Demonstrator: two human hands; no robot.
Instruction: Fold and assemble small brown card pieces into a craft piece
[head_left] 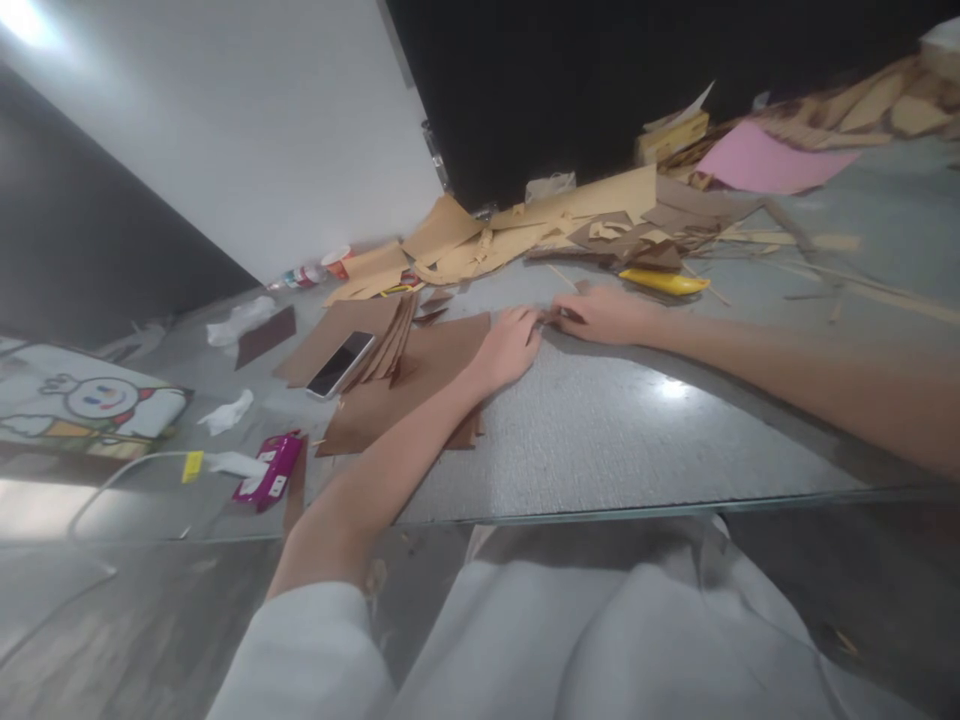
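My left hand (511, 347) rests beside the right edge of a stack of brown paper sheets (420, 385), with its fingers curled. Close to its fingertips, my right hand (598, 314) is closed in a pinch low over the table. A small dark brown bit shows between the two hands, too blurred to name. More brown sheets (352, 325), fanned at one side, lie to the left, and a smartphone (340, 364) lies on them. Just beyond my right hand is a yellow utility knife (664, 282).
Tan and brown paper scraps (495, 240) heap along the back of the grey table (600, 440). A pink sheet (772, 158) lies at the back right. On the left are a magenta tissue pack (271, 470), a white cable (112, 480) and a cartoon-printed bag (97, 400).
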